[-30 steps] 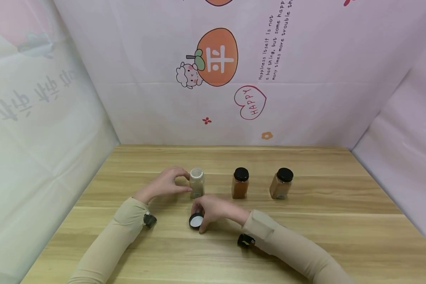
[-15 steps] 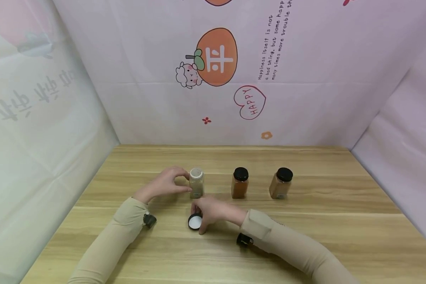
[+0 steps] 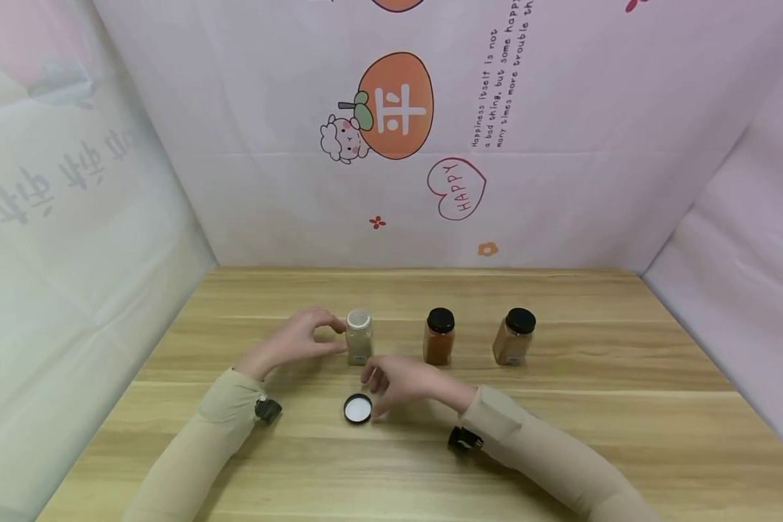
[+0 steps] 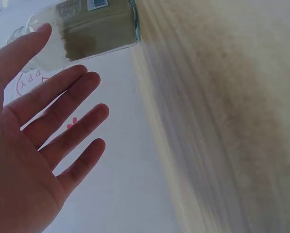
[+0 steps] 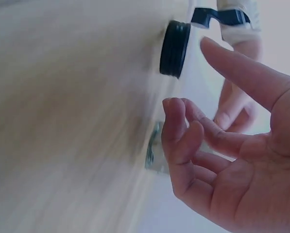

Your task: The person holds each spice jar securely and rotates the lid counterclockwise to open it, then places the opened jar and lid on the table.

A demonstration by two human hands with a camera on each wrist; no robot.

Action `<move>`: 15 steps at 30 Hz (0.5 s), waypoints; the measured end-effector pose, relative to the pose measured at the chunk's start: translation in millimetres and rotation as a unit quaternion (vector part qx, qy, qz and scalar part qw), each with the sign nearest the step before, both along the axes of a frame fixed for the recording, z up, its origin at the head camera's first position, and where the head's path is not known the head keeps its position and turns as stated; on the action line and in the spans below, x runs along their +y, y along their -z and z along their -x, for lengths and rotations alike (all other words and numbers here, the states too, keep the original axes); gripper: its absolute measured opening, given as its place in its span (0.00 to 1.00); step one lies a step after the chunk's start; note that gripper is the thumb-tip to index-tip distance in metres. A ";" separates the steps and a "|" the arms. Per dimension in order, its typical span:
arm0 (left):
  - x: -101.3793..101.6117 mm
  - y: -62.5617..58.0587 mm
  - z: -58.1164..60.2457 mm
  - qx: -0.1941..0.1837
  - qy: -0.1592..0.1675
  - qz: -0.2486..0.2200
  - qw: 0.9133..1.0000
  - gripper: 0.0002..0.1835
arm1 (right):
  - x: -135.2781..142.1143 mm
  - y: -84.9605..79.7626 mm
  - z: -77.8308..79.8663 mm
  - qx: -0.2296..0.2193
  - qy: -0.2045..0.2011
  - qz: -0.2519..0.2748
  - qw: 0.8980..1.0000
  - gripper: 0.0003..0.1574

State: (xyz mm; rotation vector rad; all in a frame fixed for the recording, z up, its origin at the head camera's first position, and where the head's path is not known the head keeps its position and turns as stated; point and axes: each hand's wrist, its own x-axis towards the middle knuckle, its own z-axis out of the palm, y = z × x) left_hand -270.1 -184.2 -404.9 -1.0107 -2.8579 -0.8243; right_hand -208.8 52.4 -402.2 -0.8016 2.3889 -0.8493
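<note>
A clear spice jar (image 3: 360, 344) of pale powder stands upright, its black lid off and a white top showing. My left hand (image 3: 300, 337) is at its left side, thumb and fingers spread around a gap; in the left wrist view the fingers (image 4: 74, 128) are nearly straight and not wrapped round the jar (image 4: 101, 29). Whether a fingertip touches it, I cannot tell. The black lid (image 3: 357, 409) lies on the table in front of the jar, white inside facing up. Just right of it is my right hand (image 3: 404, 380), fingers loosely bent, holding nothing; the right wrist view shows the lid (image 5: 174, 48) apart from the thumb.
Two more jars with black lids stand to the right: one of orange-red powder (image 3: 438, 339), then one of tan powder (image 3: 514, 339). The wooden table (image 3: 600, 435) meets printed white cloth (image 3: 287, 196) at the back and sides.
My right hand has let go of the black lid and drawn slightly right, leaving it flat on the table. The left hand stays beside the open jar.
</note>
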 end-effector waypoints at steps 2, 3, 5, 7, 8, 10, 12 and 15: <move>-1.3 -0.3 -2.6 0.008 0.000 0.000 1.000 0.20 | 7.1 -2.1 0.6 -0.001 0.002 0.019 1.000 0.26; -1.9 -0.4 -3.9 0.013 0.000 0.000 1.000 0.20 | 10.6 -3.1 1.0 0.001 0.003 0.027 1.000 0.25; -2.6 -1.1 -7.0 0.023 0.004 -0.004 1.000 0.20 | 17.0 -5.5 1.8 0.010 0.005 0.040 0.999 0.22; -3.2 -2.1 -10.6 0.033 0.006 -0.004 0.999 0.19 | 22.9 -6.7 2.4 0.023 0.009 0.051 0.998 0.20; -3.3 -2.9 -12.6 0.038 0.008 -0.005 0.999 0.18 | 25.8 -7.9 2.2 0.032 0.013 0.054 0.998 0.19; -3.2 -4.4 -16.8 0.047 0.012 -0.007 0.999 0.16 | 31.6 -10.3 0.9 0.046 0.024 0.058 0.997 0.17; -2.5 -5.2 -21.1 0.055 0.022 -0.007 0.998 0.14 | 37.6 -11.9 -0.9 0.057 0.035 0.059 0.996 0.16; 0.6 -5.9 -27.8 0.063 0.053 -0.018 0.996 0.11 | 47.9 -15.1 -3.5 0.075 0.045 0.059 0.994 0.15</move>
